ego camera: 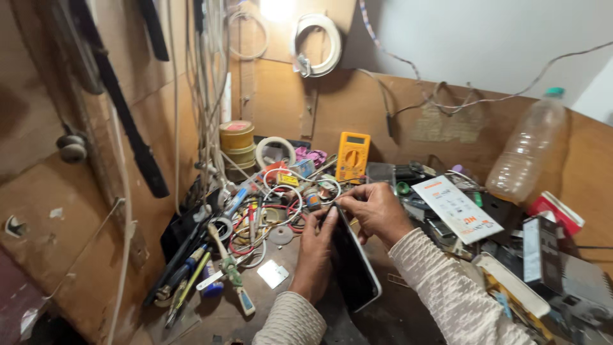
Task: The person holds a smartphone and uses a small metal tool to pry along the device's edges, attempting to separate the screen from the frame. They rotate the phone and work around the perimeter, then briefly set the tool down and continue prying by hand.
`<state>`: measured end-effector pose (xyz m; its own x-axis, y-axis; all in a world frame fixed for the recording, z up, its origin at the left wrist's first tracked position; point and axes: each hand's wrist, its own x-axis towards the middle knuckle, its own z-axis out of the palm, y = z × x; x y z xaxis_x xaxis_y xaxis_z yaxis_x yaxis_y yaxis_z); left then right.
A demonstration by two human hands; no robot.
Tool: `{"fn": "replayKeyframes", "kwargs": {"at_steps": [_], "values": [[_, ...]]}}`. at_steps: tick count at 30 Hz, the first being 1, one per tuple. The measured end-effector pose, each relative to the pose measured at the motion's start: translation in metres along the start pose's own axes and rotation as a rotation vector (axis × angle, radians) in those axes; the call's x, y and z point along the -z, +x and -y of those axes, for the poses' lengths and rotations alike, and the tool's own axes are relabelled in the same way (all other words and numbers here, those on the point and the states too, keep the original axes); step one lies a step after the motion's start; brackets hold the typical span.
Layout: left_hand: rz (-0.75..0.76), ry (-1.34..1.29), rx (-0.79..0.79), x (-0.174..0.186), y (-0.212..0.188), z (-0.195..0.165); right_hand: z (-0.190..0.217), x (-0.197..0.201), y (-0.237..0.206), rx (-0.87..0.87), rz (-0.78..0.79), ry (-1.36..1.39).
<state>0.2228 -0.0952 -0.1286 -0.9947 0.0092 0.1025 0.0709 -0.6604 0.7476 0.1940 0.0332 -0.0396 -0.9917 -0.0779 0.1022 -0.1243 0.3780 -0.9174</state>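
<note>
Black phone [351, 265] tilted between hands; left hand [314, 252] gripping its side, right hand [377, 211] pinching top edge.

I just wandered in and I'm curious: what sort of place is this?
Probably a small electronics repair bench. A yellow multimeter stands at the back, loose wires and hand tools litter the top, and both hands hold a phone on edge.

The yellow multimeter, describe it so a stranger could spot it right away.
Look to the wooden back wall of the cluttered workbench. Just beyond the person's right hand, the yellow multimeter stands leaning against that wall. It is the only bright yellow box there, with a small screen above a round dial.
</note>
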Motion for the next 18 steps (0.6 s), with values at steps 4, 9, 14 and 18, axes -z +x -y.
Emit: {"fn": "replayKeyframes", "kwargs": {"at_steps": [4,9,14,18], "values": [[-0.019,0.016,0.034,-0.008,-0.009,-0.01,-0.015,0.024,-0.014,0.032,-0.074,-0.119],[0.032,0.055,0.037,-0.01,-0.017,-0.018,-0.05,0.054,-0.053,0.066,-0.205,-0.729],[0.062,0.067,0.048,-0.012,-0.02,-0.017,-0.071,0.064,-0.07,0.196,-0.27,-0.815],[0.073,0.044,0.033,-0.011,-0.018,-0.013,-0.078,0.068,-0.07,0.078,-0.219,-0.808]]}}
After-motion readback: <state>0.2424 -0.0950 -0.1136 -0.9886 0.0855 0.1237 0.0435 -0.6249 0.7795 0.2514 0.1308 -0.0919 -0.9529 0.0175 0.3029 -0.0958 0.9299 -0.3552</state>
